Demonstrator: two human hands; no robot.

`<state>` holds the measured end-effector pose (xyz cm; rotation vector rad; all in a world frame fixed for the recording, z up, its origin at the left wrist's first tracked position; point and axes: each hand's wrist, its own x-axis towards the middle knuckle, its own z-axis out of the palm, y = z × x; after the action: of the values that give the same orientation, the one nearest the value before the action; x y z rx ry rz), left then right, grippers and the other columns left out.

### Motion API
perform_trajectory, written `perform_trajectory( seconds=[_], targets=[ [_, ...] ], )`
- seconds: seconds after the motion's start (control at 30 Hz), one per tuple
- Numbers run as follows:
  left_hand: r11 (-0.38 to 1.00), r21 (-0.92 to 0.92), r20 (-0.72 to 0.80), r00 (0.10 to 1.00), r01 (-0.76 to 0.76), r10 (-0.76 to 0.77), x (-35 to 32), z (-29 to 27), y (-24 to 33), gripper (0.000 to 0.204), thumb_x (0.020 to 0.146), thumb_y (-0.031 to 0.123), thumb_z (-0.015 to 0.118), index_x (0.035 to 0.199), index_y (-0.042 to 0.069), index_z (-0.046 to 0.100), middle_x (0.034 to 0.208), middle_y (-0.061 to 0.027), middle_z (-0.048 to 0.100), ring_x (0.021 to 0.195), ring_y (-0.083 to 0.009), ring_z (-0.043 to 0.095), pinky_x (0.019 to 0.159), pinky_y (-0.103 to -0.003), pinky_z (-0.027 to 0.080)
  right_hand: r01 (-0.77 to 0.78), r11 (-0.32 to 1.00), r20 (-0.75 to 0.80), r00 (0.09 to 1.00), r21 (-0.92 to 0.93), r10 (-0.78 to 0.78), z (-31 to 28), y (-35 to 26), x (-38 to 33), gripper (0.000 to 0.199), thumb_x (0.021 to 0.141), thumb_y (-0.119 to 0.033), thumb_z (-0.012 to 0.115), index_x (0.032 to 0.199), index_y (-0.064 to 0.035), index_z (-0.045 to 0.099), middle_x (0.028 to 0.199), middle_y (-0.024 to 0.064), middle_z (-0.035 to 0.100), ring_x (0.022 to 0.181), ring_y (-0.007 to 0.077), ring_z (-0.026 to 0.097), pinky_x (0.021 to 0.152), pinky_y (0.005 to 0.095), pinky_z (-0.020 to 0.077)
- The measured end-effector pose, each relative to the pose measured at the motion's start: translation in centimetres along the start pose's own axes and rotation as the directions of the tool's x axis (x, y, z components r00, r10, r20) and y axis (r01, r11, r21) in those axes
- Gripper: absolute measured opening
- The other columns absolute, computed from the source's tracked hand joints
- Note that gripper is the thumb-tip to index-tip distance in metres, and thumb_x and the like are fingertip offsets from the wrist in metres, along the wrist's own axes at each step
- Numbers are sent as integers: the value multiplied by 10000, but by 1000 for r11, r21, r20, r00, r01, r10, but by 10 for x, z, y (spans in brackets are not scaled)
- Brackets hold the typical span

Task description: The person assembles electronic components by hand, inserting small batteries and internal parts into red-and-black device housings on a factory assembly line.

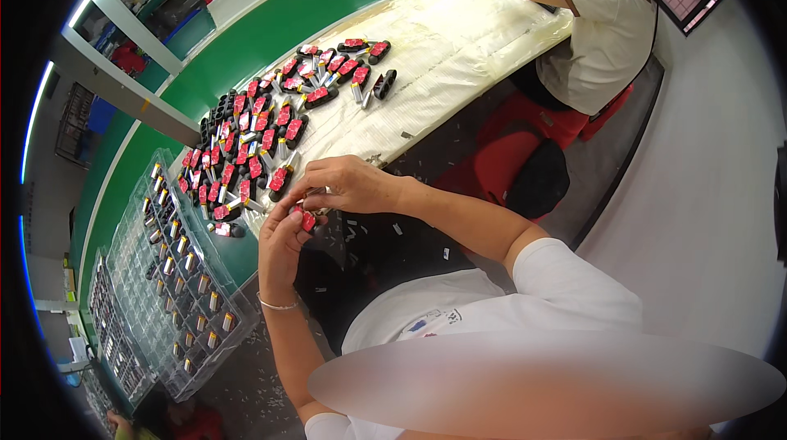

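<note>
My left hand (283, 245) is closed on a small black part with a red face (307, 220), held just off the table's near edge. Over it my right hand (352, 184) bends in, thumb and fingertips pinched together close to the part. Something small and silvery seems to sit at those fingertips, but its kind is hidden. Just beyond my hands spreads a pile of similar black parts with red faces (266, 138), many with silver pieces sticking out. Apart from the pile, to its right, lies a black part with an open hollow (384, 84).
A clear compartment tray (131, 231) at the left holds several silver pieces with yellow ends. The table has a pale wrinkled cover (459, 38) and a green border. A co-worker (602, 47) sits at the far right, near a red chair (500, 163). Scraps (398, 229) litter the floor.
</note>
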<state>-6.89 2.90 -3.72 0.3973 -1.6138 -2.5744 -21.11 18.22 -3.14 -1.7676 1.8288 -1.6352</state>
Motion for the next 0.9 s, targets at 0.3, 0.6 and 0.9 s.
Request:
perform_trajectory(
  seconds=[0.3,0.6,0.9],
  targets=[
    [994,-29,-91,991,-103,100,-19,-1,-21,252,955,137,565,1153,-18,574,986,-95,677,847,-181,670,772,-276,539,-174,956,90,984,238,157,14,-12,-3,242,870,-138,683,1099,-58,692,826,85,698,745,152,654,674,283,506],
    [989,73,-290,947,-125,141,-39,11,-22,138,928,105,618,1007,-7,639,801,-52,652,726,-134,638,661,-263,505,-370,857,173,928,359,328,24,-27,-10,236,907,-76,583,1117,-28,680,797,27,683,719,49,600,662,214,491],
    [984,66,-291,941,-164,176,-49,6,-19,156,909,148,646,900,-8,656,771,-46,643,678,-109,590,635,-242,470,-493,630,338,870,600,358,31,-25,-13,342,864,4,499,1164,-16,664,757,43,662,671,75,596,656,219,509]
  ],
)
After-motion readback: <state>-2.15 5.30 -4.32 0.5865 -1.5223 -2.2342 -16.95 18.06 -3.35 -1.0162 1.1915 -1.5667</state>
